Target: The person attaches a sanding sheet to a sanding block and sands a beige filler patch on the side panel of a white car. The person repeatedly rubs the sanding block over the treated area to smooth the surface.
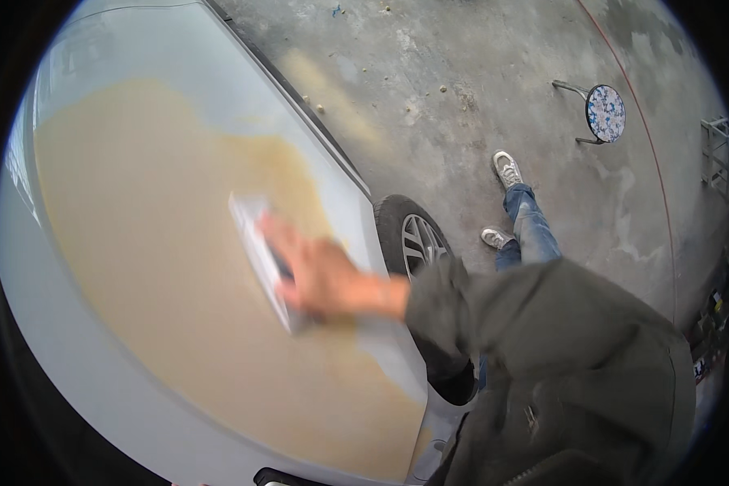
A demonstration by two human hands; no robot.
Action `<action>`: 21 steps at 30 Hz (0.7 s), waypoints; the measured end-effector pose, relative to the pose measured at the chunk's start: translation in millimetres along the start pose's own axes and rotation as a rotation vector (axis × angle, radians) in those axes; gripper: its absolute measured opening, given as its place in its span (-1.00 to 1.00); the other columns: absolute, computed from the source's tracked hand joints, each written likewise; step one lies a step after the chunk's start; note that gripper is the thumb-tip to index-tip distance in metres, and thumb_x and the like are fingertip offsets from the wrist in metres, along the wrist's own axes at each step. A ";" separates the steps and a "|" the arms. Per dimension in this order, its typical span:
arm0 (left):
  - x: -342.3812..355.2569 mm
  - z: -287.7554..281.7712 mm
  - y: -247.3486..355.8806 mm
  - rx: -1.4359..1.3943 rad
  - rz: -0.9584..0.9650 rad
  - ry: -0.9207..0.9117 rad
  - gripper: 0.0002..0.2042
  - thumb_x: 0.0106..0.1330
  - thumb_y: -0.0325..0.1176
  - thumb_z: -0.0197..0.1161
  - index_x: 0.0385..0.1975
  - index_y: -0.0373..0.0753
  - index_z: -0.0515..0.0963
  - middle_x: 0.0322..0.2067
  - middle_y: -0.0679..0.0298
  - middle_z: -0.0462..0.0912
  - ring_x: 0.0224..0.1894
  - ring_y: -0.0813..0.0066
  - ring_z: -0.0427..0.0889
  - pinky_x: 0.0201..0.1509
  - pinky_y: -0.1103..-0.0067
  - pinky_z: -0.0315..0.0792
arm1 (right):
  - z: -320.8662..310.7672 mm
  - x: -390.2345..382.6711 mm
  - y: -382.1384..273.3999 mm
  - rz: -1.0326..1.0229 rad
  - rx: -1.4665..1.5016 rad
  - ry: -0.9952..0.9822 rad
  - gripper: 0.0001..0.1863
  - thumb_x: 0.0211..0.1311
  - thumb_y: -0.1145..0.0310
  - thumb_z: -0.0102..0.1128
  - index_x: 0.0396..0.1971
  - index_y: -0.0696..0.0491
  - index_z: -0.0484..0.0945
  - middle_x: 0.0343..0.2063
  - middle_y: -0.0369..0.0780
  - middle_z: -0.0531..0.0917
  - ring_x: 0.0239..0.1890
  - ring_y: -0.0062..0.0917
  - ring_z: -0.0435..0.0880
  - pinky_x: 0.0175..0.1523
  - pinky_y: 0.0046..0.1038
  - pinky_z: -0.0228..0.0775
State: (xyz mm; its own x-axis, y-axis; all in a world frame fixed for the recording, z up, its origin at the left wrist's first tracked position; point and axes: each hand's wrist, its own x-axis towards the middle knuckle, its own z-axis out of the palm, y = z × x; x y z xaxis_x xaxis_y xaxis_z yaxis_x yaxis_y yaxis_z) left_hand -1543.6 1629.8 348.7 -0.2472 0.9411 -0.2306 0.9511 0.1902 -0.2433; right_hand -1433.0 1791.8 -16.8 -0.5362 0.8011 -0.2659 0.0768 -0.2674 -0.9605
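My right hand (324, 279) is closed around a long, flat, whitish sanding block (261, 263) with a dark strip along its top. Fingers and thumb grip it from either side, blurred by motion. The block lies against a broad tan patch of body filler (162, 267) on a white car panel (243, 77). Toward the patch's upper right edge the filler turns more yellow. A dark green sleeve (526, 316) covers my right arm to the wrist. My left hand is out of sight.
Beside the panel stands the car's wheel (419, 241), with a dark tyre. My legs in blue jeans (535, 227) are on the grey concrete floor (429, 105). Further off are a round patterned stool (606, 113), a thin red hose or cable (641, 97) and a metal frame (717, 154).
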 end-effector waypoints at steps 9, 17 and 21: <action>1.8 1.6 0.3 -0.027 -0.013 -0.020 -0.41 0.44 -0.07 0.08 0.39 -0.20 0.18 0.46 -0.21 -0.18 0.46 -0.25 -0.06 0.38 -0.06 0.10 | 11.0 -65.4 -34.3 -0.030 -0.014 -0.021 -0.14 0.02 0.25 0.23 0.34 0.21 0.12 0.33 0.11 0.27 0.11 -0.02 0.54 0.10 -0.13 0.46; 10.1 -1.4 6.0 -0.022 0.026 0.002 -0.39 0.40 -0.08 0.11 0.37 -0.23 0.20 0.45 -0.23 -0.18 0.46 -0.27 -0.10 0.38 -0.11 0.06 | -36.9 61.4 63.0 0.204 0.033 0.016 -0.22 0.05 0.22 0.18 0.32 0.15 0.20 0.21 0.06 0.43 0.12 -0.02 0.52 0.13 -0.14 0.42; 6.9 -1.9 2.3 0.004 0.022 -0.005 -0.41 0.41 -0.13 0.12 0.38 -0.21 0.21 0.46 -0.18 -0.19 0.46 -0.20 -0.04 0.39 -0.03 0.11 | -17.1 22.6 36.4 0.178 0.082 -0.035 -0.17 0.03 0.22 0.18 0.35 0.14 0.16 0.26 0.06 0.37 0.16 -0.05 0.50 0.16 -0.16 0.40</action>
State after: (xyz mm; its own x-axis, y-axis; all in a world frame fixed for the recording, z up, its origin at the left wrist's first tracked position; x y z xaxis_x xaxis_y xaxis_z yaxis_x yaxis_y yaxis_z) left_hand -1542.8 1637.2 348.4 -0.2271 0.9437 -0.2406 0.9556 0.1683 -0.2420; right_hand -1428.0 1809.3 -59.1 -0.5493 0.7185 -0.4267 0.1053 -0.4470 -0.8883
